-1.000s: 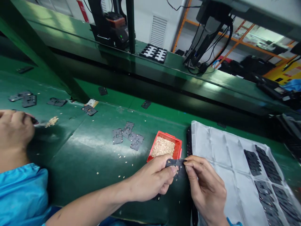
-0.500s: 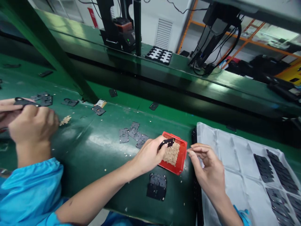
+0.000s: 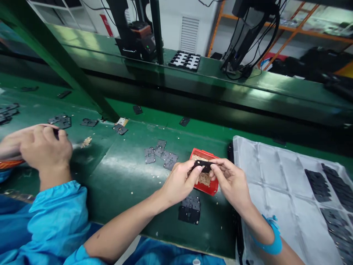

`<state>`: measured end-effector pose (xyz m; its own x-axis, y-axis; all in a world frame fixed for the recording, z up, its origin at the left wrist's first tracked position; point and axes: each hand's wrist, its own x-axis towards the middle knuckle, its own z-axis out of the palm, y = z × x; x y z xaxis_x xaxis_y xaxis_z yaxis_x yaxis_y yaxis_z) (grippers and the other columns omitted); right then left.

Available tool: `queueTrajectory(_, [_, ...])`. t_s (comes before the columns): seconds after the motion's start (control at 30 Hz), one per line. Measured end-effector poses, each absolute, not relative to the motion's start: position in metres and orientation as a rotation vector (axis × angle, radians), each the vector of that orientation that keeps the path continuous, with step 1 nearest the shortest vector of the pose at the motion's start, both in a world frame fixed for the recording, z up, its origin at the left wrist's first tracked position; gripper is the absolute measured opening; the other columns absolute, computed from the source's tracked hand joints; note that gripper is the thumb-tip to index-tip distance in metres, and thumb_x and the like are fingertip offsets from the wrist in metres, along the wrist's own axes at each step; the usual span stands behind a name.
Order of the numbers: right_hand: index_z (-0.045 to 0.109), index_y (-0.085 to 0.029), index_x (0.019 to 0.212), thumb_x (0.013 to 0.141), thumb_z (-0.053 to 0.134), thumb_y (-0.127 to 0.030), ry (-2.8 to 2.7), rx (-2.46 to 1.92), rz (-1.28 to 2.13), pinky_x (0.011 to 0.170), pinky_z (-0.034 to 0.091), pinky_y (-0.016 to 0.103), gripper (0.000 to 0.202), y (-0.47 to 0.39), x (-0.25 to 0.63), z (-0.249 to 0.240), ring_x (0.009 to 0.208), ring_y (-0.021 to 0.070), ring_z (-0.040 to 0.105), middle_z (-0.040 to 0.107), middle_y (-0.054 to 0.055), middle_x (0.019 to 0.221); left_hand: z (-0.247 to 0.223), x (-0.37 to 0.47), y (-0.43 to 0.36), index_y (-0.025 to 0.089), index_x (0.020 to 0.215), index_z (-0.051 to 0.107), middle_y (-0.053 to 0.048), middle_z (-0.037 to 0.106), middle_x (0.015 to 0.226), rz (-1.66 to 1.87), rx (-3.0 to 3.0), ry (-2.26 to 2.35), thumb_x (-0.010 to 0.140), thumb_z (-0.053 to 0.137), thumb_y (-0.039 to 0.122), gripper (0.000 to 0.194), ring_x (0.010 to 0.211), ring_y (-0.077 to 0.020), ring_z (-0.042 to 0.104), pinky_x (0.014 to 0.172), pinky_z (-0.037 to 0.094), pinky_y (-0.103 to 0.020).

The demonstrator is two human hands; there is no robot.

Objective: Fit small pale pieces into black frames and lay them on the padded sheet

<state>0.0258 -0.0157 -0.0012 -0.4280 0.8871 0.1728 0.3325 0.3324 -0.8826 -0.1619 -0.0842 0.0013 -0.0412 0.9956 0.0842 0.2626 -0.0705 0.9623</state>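
Observation:
A flat black plastic part (image 3: 203, 164) is held level over a red tray (image 3: 214, 188) of small tan pieces (image 3: 204, 179). My left hand (image 3: 180, 180) pinches its left end between thumb and fingers. At its right end, my right hand (image 3: 232, 181) closes thumb and fingertips on the edge. Small pale bits show on the part near my left thumb. Below the tray, a small stack of similar black parts (image 3: 189, 210) lies on the green bench. Several more black parts (image 3: 165, 154) are spread to the left of the tray.
On the right stands a white-lined compartment tray (image 3: 271, 173) with rows of black parts (image 3: 317, 185). A co-worker's hands (image 3: 45, 149) hold a dark part at the left, near a small tan pile (image 3: 86, 142). A green post (image 3: 68, 70) slants down to the bench (image 3: 118, 176).
My right hand has moved left from beside the red tray and now grips the black part. The part is turned more level. The co-worker's hands have shifted, and the view has tilted slightly.

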Motion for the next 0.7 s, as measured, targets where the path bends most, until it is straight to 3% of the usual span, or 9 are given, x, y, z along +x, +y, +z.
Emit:
queueTrajectory(0.13, [0.072, -0.023, 0.122, 0.101, 0.067, -0.021, -2.014, -0.972, 0.677, 0.092, 0.063, 0.041, 0.022, -0.033, 0.029, 0.017, 0.107, 0.0238, 0.074, 0.074, 0.011, 0.121, 0.01, -0.156, -0.097, 0.018, 0.081, 0.054, 0.002, 0.06, 0.064, 1.108, 1.327, 1.321, 0.112, 0.04, 0.034, 0.037, 0.056, -0.0101, 0.055, 0.061, 0.042, -0.024])
queueTrajectory(0.2, [0.073, -0.023, 0.122, 0.099, 0.068, -0.013, -2.039, -0.866, 0.572, 0.1, 0.06, 0.044, 0.025, -0.042, 0.028, 0.022, 0.118, 0.025, 0.07, 0.072, 0.012, 0.127, 0.016, -0.15, -0.104, 0.018, 0.084, 0.053, 0.001, 0.061, 0.068, 1.098, 1.327, 1.279, 0.113, 0.038, 0.034, 0.037, 0.057, -0.0103, 0.056, 0.063, 0.044, -0.024])
queueTrajectory(0.37, [0.074, -0.021, 0.116, 0.095, 0.065, 0.003, -1.998, -0.7, 0.575, 0.092, 0.062, 0.036, 0.033, -0.059, 0.029, 0.018, 0.112, 0.0211, 0.072, 0.073, 0.01, 0.121, 0.029, -0.138, -0.119, 0.018, 0.088, 0.053, 0.0, 0.061, 0.072, 1.11, 1.362, 1.185, 0.113, 0.036, 0.034, 0.035, 0.059, -0.0102, 0.056, 0.065, 0.045, -0.025])
queueTrajectory(0.7, [0.076, -0.019, 0.118, 0.093, 0.059, 0.01, -2.022, -0.608, 0.476, 0.087, 0.062, 0.035, 0.042, -0.069, 0.039, 0.015, 0.108, 0.0199, 0.071, 0.071, 0.01, 0.121, 0.036, -0.129, -0.128, 0.019, 0.084, 0.05, 0.003, 0.054, 0.063, 1.116, 1.395, 1.143, 0.114, 0.033, 0.03, 0.036, 0.053, -0.0096, 0.051, 0.062, 0.042, -0.026])
